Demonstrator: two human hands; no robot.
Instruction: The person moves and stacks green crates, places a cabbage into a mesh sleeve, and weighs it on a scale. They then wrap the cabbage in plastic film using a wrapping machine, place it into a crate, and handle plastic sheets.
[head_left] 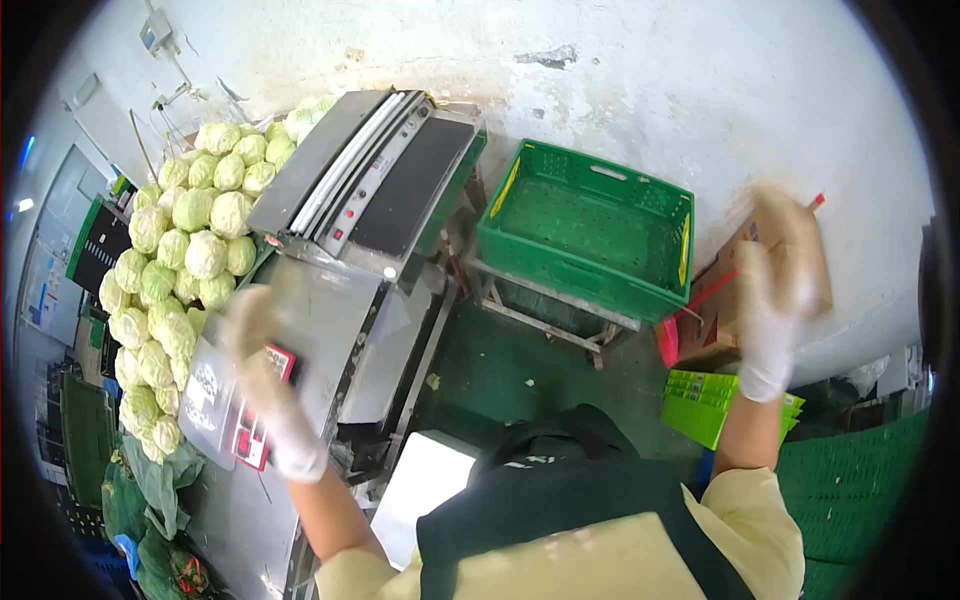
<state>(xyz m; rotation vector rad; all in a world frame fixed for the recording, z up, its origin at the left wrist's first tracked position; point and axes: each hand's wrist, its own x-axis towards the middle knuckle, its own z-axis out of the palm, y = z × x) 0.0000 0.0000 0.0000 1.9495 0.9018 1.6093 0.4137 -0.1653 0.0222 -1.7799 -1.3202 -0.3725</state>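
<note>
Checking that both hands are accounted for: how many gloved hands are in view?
2, both blurred by motion: the left hand over the metal table, the right hand raised in front of the cardboard box.

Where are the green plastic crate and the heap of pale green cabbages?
Green plastic crate (580, 272): head view, on its near outer wall.
Heap of pale green cabbages (206, 255): head view, on a cabbage near its middle.

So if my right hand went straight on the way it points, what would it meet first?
Probably the white wall. Your right hand overlaps the cardboard box in view, but with blur and unclear depth, the box might come first.
</note>
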